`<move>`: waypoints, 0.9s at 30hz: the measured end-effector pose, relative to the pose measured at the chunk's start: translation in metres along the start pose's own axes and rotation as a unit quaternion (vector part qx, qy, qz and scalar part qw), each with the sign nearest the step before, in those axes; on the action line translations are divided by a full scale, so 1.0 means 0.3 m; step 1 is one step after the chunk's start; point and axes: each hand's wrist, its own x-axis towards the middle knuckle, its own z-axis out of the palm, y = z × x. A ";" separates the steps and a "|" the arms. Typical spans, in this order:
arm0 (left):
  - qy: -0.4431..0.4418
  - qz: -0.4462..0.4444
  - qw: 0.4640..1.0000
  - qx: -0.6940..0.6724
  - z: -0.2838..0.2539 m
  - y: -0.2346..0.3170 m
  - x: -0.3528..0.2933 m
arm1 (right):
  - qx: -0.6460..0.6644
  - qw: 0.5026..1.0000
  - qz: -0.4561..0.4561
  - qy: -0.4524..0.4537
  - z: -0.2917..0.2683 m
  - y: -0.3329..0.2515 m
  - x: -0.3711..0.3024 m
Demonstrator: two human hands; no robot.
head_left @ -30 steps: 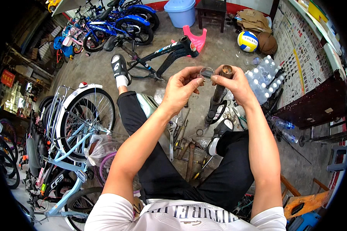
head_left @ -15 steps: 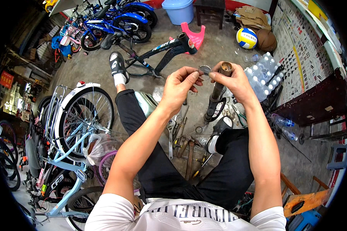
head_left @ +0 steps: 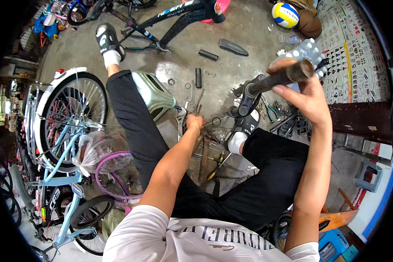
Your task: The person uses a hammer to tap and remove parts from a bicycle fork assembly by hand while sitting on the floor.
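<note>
Steadying the bicycle fork seems to be the right hand's part of the step in hand, while the left hand appears to feel for something among the tools. The fork leans between the person's legs, right of centre, its open tube end raised toward the right. The right fingers curve loosely around the tube near that end, thumb on the near side; how firmly they press cannot be told. The left fingers are curled low over the floor; whether they hold anything is hidden. The next move calls for a steady fork and a sure pick from the clutter. Around the left hand lie a wrench and a hammer; farther right are pliers, and far off, a black bicycle frame.
</note>
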 end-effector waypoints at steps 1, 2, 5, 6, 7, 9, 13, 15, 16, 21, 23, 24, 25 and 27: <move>0.001 0.002 1.000 0.004 0.019 0.006 0.026 | 0.005 1.000 0.017 -0.002 -0.006 -0.002 -0.008; -0.010 0.015 1.000 -0.006 0.045 0.012 0.052 | 0.011 0.999 0.034 -0.005 -0.010 -0.003 -0.012; -0.021 0.054 0.998 -0.004 0.051 0.036 0.130 | 0.014 0.998 -0.008 -0.056 -0.020 0.018 0.021; 0.023 0.046 0.994 0.096 0.056 0.047 0.107 | -0.001 0.998 -0.005 -0.058 -0.033 0.037 0.016; 0.060 0.044 0.977 0.201 0.064 0.101 0.044 | 0.001 0.998 0.007 -0.056 -0.052 0.043 -0.003; 0.104 0.039 0.948 0.298 0.030 0.109 -0.016 | 0.002 0.998 0.006 -0.059 -0.066 0.030 -0.007; 0.183 0.114 0.929 0.302 -0.042 -0.065 -0.139 | -0.028 0.998 -0.001 -0.054 -0.057 0.008 -0.006; 0.215 0.102 0.911 0.338 -0.068 -0.169 -0.185 | -0.030 0.998 0.004 -0.058 -0.051 0.003 -0.002; 0.213 0.086 0.908 0.351 -0.078 -0.194 -0.226 | -0.033 0.998 0.000 -0.053 -0.050 0.011 -0.008; 0.144 0.016 0.909 0.391 -0.077 -0.291 -0.312 | -0.009 1.000 -0.009 0.004 -0.041 -0.014 -0.053; 0.071 -0.016 0.912 0.403 -0.087 -0.279 -0.314 | -0.023 0.999 0.014 0.041 -0.039 -0.033 -0.082; 0.054 -0.015 0.914 0.401 -0.092 -0.287 -0.301 | -0.031 0.997 0.025 0.061 -0.037 -0.047 -0.095; 0.037 -0.013 0.916 0.398 -0.097 -0.297 -0.288 | -0.027 0.997 0.028 0.063 -0.033 -0.060 -0.102; -0.012 -0.031 0.908 0.417 -0.120 -0.278 -0.292 | -0.029 0.994 0.072 0.076 -0.020 -0.078 -0.116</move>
